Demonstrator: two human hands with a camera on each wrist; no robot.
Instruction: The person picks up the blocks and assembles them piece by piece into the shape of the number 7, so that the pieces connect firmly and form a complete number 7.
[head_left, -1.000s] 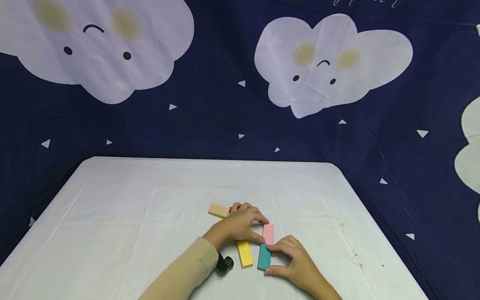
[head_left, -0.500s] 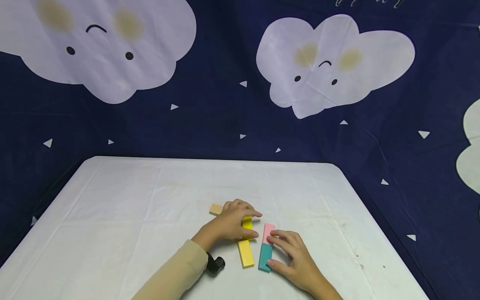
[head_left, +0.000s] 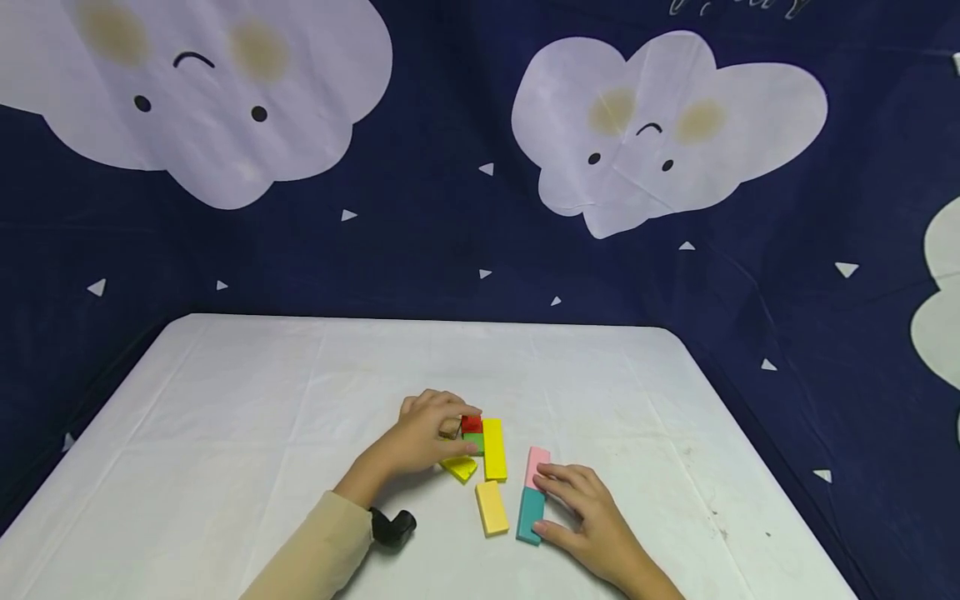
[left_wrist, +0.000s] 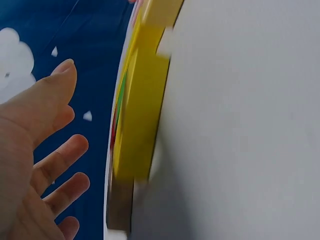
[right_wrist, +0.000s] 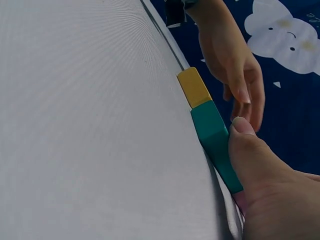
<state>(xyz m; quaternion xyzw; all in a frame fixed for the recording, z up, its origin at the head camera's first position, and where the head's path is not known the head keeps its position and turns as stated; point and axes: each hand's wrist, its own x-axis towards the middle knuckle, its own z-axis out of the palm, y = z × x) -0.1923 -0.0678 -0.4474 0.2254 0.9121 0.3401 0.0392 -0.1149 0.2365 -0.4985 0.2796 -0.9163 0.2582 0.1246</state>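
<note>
My left hand [head_left: 420, 433] hovers over the far group of blocks, fingers loosely bent and thumb apart in the left wrist view. Its index finger reaches over a red block [head_left: 472, 424]; its thumb overlaps a green block [head_left: 475, 442]. Partly under the hand lie a wooden block [head_left: 450, 427] and a yellow block [head_left: 461, 469]. My right hand [head_left: 588, 517] rests at the right side of a teal block [head_left: 531, 515] and a pink block [head_left: 537, 467], laid end to end. Its thumb touches the teal one and its fingertips reach the pink one.
A long bright yellow block [head_left: 494, 450] stands beside the green one. Nearer lies a paler yellow block [head_left: 492, 509], left of the teal block. A black wrist-worn device [head_left: 393, 528] sits at the left sleeve [head_left: 315, 542]. The white table [head_left: 225, 433] ends before a dark blue cloth backdrop [head_left: 435, 242].
My left hand has moved left from beside the pink block, uncovering the long yellow, red and green blocks. My right hand's fingers shifted from the teal block's far end onto the pink block.
</note>
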